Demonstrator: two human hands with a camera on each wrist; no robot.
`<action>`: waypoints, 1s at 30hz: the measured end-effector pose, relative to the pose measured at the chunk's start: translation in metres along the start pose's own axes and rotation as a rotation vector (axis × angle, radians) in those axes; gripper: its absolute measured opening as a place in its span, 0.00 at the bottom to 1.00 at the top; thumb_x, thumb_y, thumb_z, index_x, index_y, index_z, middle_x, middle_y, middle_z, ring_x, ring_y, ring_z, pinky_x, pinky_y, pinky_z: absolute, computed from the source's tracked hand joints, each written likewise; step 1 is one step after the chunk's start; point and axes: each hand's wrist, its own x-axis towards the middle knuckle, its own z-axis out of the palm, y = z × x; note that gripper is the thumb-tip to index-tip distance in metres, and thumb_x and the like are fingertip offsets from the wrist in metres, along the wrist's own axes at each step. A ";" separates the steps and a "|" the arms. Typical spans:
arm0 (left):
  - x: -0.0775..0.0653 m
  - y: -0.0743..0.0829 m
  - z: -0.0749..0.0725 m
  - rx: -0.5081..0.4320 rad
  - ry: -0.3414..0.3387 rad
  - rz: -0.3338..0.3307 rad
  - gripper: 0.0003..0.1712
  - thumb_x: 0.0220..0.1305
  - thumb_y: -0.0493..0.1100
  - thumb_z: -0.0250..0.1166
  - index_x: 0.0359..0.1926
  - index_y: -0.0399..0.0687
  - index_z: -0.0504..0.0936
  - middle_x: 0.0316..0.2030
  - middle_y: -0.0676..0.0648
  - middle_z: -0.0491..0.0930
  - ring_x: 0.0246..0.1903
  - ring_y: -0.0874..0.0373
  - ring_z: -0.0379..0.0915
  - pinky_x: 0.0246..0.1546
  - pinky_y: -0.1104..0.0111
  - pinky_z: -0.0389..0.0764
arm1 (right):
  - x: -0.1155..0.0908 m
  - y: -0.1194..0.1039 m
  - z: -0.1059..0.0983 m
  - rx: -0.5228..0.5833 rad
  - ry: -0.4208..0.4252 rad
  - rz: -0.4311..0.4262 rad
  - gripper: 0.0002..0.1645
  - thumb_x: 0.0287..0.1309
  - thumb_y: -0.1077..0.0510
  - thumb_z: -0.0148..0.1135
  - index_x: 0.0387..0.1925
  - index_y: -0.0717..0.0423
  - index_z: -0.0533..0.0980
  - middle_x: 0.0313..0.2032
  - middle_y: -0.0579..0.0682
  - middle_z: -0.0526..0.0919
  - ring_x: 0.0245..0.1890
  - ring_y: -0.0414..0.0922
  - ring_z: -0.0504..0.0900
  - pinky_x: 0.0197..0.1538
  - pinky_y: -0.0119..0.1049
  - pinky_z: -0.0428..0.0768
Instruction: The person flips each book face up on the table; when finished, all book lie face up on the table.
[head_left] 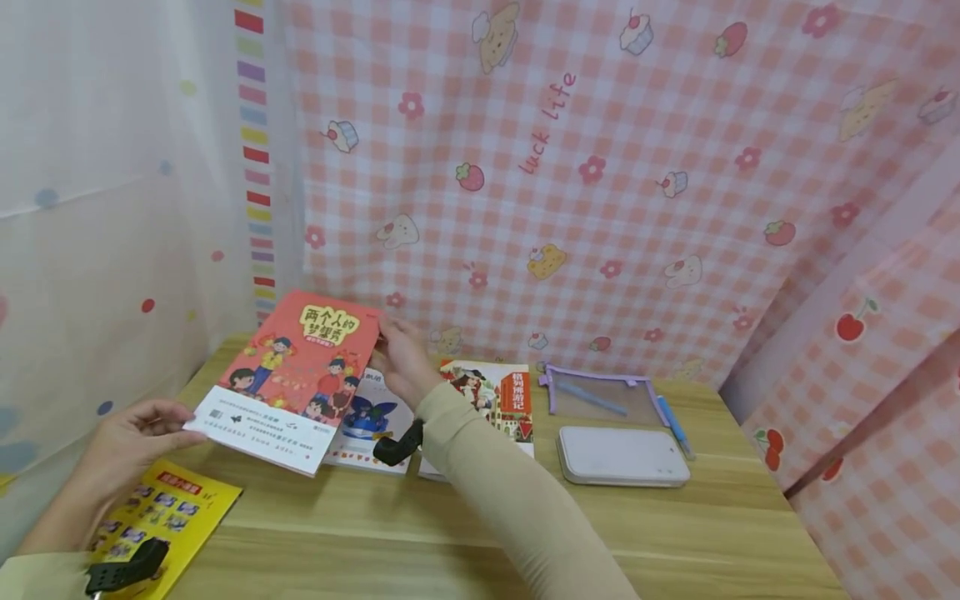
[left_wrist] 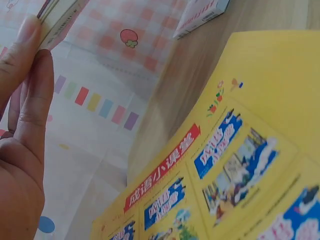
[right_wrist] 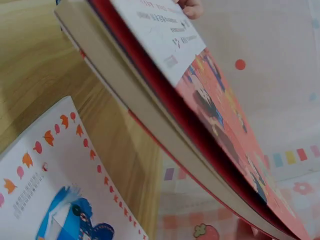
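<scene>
A red-covered book [head_left: 300, 367] with cartoon children and a white lower band is held up over the left part of the table, tilted. My left hand [head_left: 138, 442] pinches its lower left corner between thumb and fingers, also seen in the left wrist view on the book's edge [left_wrist: 62, 22]. At the upper right edge, my right hand [head_left: 405, 362] grips the book. Its page block and slightly lifted cover [right_wrist: 165, 100] show in the right wrist view. Below my left hand lies a yellow book [head_left: 183, 525]. A white book [head_left: 367, 429] with a blue picture lies partly hidden behind the red one.
Another illustrated book [head_left: 517, 404] lies beyond my right forearm. Farther right are a mesh zip pouch [head_left: 600, 400], a blue pen [head_left: 675, 427] and a white case [head_left: 622, 457]. Checked cloth [head_left: 525, 208] hangs along the wooden table's [head_left: 720, 533] back edge.
</scene>
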 end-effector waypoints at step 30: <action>0.015 -0.033 -0.022 0.124 -0.028 -0.109 0.23 0.64 0.53 0.73 0.42 0.37 0.79 0.35 0.54 0.77 0.34 0.58 0.65 0.31 0.71 0.70 | 0.014 0.069 0.019 -0.149 -0.042 0.105 0.32 0.70 0.69 0.55 0.73 0.52 0.67 0.61 0.56 0.77 0.50 0.54 0.83 0.53 0.55 0.82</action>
